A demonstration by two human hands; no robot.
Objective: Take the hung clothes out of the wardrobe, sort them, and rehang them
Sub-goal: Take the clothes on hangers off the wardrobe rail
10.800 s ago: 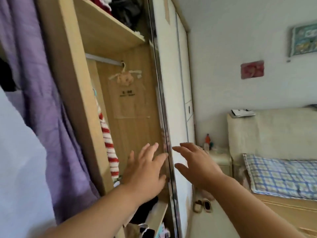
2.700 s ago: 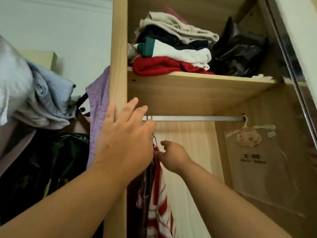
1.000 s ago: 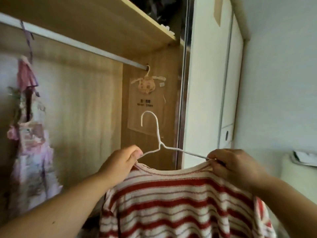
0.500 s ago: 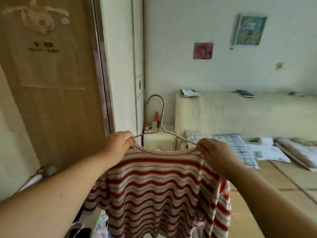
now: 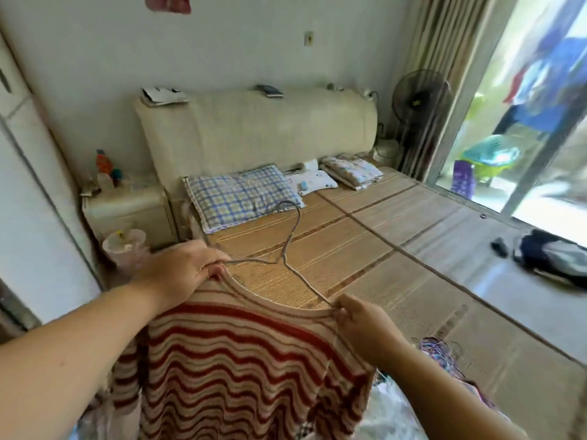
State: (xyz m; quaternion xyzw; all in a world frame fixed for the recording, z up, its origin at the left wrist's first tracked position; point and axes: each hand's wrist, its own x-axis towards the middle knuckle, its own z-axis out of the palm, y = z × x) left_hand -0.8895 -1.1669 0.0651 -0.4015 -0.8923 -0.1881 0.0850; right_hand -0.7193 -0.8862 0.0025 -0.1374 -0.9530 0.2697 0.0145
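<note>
A red and cream striped top (image 5: 241,360) hangs on a thin white wire hanger (image 5: 287,246), held out over the near end of the bed. My left hand (image 5: 182,268) grips the left shoulder of the top together with the hanger wire. At the right edge of the neckline, my right hand (image 5: 362,325) pinches the wire and the cloth. The hanger's hook points up and away from me. Only the white wardrobe door (image 5: 28,198) at the far left is in view.
The bed (image 5: 397,265) with a woven mat fills the middle, a checked pillow (image 5: 241,195) at its head. A bedside cabinet (image 5: 127,208) with bottles stands on the left. More clothes (image 5: 441,354) lie on the mat by my right arm. A fan (image 5: 419,96) and glass door are at right.
I have turned from the wardrobe toward the bed, carrying the striped top on its hanger in both hands. The top is now lower and over the bed's near end.
</note>
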